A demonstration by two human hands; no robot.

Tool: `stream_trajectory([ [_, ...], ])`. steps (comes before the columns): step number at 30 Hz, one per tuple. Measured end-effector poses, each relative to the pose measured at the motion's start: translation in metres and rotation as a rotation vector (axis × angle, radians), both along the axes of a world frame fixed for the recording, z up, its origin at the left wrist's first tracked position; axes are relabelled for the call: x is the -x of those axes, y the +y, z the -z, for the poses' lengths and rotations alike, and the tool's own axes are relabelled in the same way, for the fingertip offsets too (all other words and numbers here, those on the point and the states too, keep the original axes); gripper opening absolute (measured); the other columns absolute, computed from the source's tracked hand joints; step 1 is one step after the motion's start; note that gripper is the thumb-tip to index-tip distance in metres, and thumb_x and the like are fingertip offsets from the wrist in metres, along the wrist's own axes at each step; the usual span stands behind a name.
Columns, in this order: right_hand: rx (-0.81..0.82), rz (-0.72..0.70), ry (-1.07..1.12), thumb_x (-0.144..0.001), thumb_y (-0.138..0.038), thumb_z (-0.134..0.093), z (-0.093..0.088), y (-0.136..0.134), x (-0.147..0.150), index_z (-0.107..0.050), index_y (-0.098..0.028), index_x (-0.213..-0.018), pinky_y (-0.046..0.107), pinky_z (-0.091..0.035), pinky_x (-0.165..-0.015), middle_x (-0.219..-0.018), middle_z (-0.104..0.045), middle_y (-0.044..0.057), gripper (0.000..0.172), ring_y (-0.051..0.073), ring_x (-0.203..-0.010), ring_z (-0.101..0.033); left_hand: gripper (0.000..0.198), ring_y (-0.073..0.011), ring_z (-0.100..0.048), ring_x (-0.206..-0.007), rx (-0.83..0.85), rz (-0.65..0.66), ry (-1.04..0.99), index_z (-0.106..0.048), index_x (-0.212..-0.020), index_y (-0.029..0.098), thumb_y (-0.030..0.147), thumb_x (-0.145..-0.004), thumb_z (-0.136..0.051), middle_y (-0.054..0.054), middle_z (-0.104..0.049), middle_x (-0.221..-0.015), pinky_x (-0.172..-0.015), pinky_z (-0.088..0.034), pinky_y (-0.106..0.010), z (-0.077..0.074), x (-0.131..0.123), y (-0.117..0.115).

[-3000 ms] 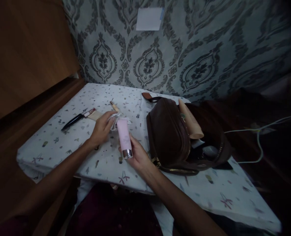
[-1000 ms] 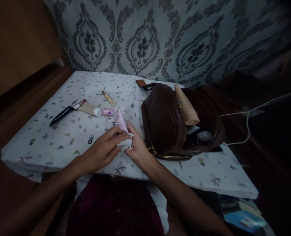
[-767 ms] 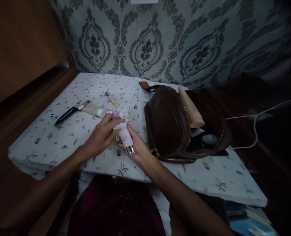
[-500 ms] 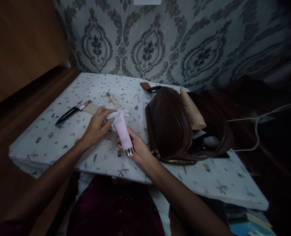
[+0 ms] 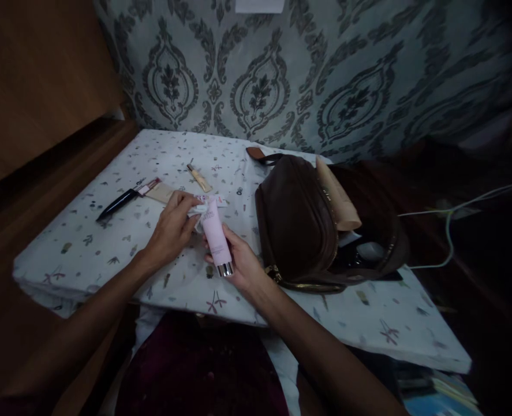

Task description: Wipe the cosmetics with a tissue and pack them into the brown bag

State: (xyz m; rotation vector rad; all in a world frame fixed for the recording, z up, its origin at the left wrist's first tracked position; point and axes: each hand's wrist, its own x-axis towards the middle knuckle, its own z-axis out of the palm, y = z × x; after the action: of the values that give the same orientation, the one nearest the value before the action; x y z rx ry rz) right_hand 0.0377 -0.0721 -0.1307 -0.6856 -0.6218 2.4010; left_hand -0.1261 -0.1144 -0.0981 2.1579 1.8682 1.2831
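Observation:
A pink squeeze tube [image 5: 216, 234] with a silver cap lies in my right hand [image 5: 243, 260], its cap end towards me. The fingers wrap round it from the right and below. My left hand [image 5: 173, 225] pinches a crumpled white cloth or tissue [image 5: 197, 211] against the tube's far, flat end. Just beyond that end, a small printed packet or card [image 5: 221, 202] lies on the table, partly hidden. Left of my left hand are a beige flat item [image 5: 158, 192] and a black pen-shaped cosmetic tube [image 5: 118, 205]. A small gold-and-beige tube [image 5: 199, 177] rests farther back.
An open brown leather bag [image 5: 294, 219] stands to the right, a beige tube [image 5: 337, 196] sticking out of it. A patterned white cloth [image 5: 86, 260] covers the table. White cables [image 5: 450, 231] hang at the right, and a wooden cabinet [image 5: 43, 86] borders the left.
My left fingers have drawn closer together on the white cloth at the tube's end. The pink tube has shifted very slightly left; my right hand keeps its hold.

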Motion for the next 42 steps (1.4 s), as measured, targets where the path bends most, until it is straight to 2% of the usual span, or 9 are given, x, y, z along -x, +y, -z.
stream_trajectory([
  [3,0.035,0.005,-0.021,-0.096,-0.036,-0.057,0.001,0.0,0.001,-0.067,-0.016,-0.098,0.02,-0.054,-0.045,-0.063,-0.067,0.0,0.022,0.013,-0.056,-0.064,0.019,-0.0239,-0.058,-0.111,-0.04,0.033,0.068,-0.058,-0.109,0.016,0.014,-0.093,-0.048,-0.011,-0.061,-0.115,-0.096,-0.048,-0.038,0.003,0.001,0.001],
  [8,-0.011,0.046,-0.053,-0.086,-0.037,-0.071,0.003,-0.002,0.003,-0.067,-0.017,-0.089,0.019,-0.054,-0.047,-0.065,-0.066,-0.001,0.021,0.01,-0.052,-0.058,0.018,-0.0221,-0.063,-0.099,-0.063,0.011,0.064,-0.06,-0.109,0.018,0.017,-0.094,-0.05,-0.007,-0.067,-0.102,-0.087,-0.051,-0.035,0.005,0.004,0.004],
  [15,-0.111,0.069,-0.074,-0.075,-0.042,-0.081,0.004,-0.006,0.004,-0.067,-0.018,-0.087,0.019,-0.052,-0.047,-0.064,-0.063,-0.004,0.031,0.009,-0.051,-0.055,0.023,-0.0185,-0.06,-0.091,-0.032,0.064,-0.026,-0.066,-0.114,0.019,0.017,-0.095,-0.053,-0.004,-0.062,-0.097,-0.082,-0.05,-0.03,-0.003,0.0,0.001],
  [22,-0.031,0.107,0.027,-0.077,-0.039,-0.078,0.005,0.001,0.005,-0.066,-0.017,-0.083,0.019,-0.045,-0.046,-0.062,-0.063,-0.004,0.026,0.01,-0.054,-0.057,0.025,-0.017,-0.058,-0.086,0.093,0.29,0.018,-0.064,-0.118,0.022,0.017,-0.098,-0.049,-0.003,-0.055,-0.095,-0.074,-0.051,-0.029,-0.003,-0.031,-0.032],
  [27,-0.045,0.107,0.001,-0.078,-0.041,-0.078,0.002,0.001,-0.002,-0.064,-0.018,-0.08,0.019,-0.047,-0.051,-0.059,-0.061,-0.005,0.027,0.011,-0.055,-0.058,0.026,-0.0196,-0.059,-0.091,0.056,0.378,0.192,-0.062,-0.117,0.017,0.012,-0.097,-0.046,-0.008,-0.059,-0.1,-0.072,-0.054,-0.03,0.0,-0.052,-0.055],
  [33,-0.044,0.069,0.031,-0.074,-0.039,-0.08,0.007,0.003,0.004,-0.065,-0.018,-0.084,0.02,-0.047,-0.049,-0.063,-0.064,-0.004,0.028,0.013,-0.06,-0.063,0.032,-0.0176,-0.06,-0.086,0.063,0.298,0.125,-0.058,-0.127,0.019,0.015,-0.098,-0.044,-0.007,-0.057,-0.101,-0.07,-0.055,-0.03,0.001,-0.043,-0.044],
  [37,-0.056,0.151,0.018,-0.082,-0.033,-0.073,0.012,0.004,0.009,-0.066,-0.019,-0.095,0.02,-0.051,-0.049,-0.07,-0.068,-0.003,0.02,0.011,-0.058,-0.062,0.029,-0.0197,-0.061,-0.093,0.077,0.168,0.036,-0.061,-0.124,0.022,0.021,-0.099,-0.047,-0.006,-0.06,-0.103,-0.08,-0.055,-0.033,0.001,-0.024,-0.024],
  [40,-0.029,0.099,-0.024,-0.084,-0.031,-0.071,0.009,0.003,0.006,-0.066,-0.019,-0.098,0.021,-0.054,-0.051,-0.071,-0.069,-0.002,0.019,0.012,-0.058,-0.064,0.028,-0.0227,-0.061,-0.106,0.039,0.061,-0.026,-0.058,-0.122,0.018,0.021,-0.095,-0.05,-0.008,-0.063,-0.113,-0.092,-0.052,-0.037,0.001,-0.01,-0.01],
  [42,-0.021,0.047,-0.039,-0.086,-0.033,-0.069,0.006,0.002,0.003,-0.066,-0.018,-0.102,0.021,-0.056,-0.051,-0.069,-0.07,0.0,0.022,0.014,-0.06,-0.066,0.024,-0.0222,-0.062,-0.103,0.034,-0.019,-0.07,-0.057,-0.116,0.017,0.021,-0.092,-0.053,-0.007,-0.066,-0.111,-0.091,-0.051,-0.036,0.001,-0.001,-0.003],
])
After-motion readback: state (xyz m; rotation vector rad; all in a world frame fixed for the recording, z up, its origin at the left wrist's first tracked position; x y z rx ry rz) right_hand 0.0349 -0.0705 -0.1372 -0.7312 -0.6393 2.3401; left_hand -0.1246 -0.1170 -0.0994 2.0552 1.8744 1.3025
